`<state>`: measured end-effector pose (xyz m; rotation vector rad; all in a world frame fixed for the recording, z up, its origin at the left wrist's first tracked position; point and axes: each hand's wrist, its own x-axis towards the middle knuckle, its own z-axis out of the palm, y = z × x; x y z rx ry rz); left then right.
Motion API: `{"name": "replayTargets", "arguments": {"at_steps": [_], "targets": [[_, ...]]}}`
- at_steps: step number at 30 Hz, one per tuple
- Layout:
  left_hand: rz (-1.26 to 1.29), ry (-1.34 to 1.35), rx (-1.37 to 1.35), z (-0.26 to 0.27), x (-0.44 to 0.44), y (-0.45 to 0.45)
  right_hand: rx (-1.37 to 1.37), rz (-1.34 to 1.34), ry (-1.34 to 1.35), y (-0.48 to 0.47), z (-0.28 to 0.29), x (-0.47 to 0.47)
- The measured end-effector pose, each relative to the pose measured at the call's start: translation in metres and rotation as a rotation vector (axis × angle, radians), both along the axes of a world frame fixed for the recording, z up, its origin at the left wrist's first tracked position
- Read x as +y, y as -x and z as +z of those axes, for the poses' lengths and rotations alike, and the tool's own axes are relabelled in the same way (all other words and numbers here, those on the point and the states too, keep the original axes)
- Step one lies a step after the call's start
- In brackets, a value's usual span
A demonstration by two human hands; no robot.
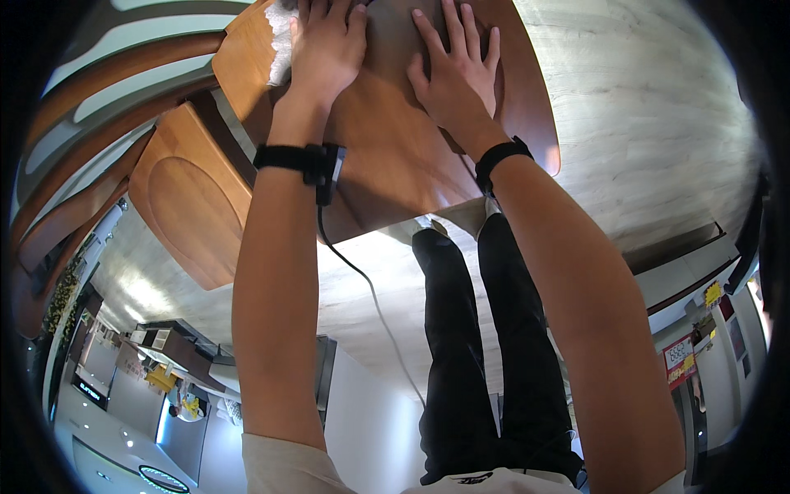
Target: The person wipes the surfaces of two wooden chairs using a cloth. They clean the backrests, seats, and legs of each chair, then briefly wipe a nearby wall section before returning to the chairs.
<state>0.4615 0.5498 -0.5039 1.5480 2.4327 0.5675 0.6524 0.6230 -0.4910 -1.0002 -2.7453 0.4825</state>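
Observation:
My left hand [330,52] lies at the top of the view over a wooden tabletop [382,160], beside a white lace-edged cloth [281,46]. Its fingertips are cut off by the frame's edge, so whether it holds anything is hidden. My right hand [460,71] rests palm down with its fingers spread, on or just above a greyish, shaded part of the same wooden surface. No object shows in it. Black straps circle both wrists; the left one [299,162] carries a small device with a black cable [370,284] hanging from it.
A wooden chair seat [191,197] and curved chair slats [123,62] stand at the left. Pale wood-look floor [629,111] extends at the right. My legs in black trousers [457,346] are below the table edge. A red and white sign [679,361] and a distant person [185,407] appear behind.

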Motion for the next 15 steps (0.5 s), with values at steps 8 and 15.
{"name": "replayTargets", "arguments": {"at_steps": [8, 15], "targets": [[0.669, -0.056, 0.139, -0.008, -0.141, -0.063, 0.028, -0.026, -0.081, -0.003, -0.025, 0.000], [0.769, 0.090, 0.220, -0.011, -0.145, -0.103, -0.042, -0.002, -0.062, 0.001, -0.020, -0.004]]}}
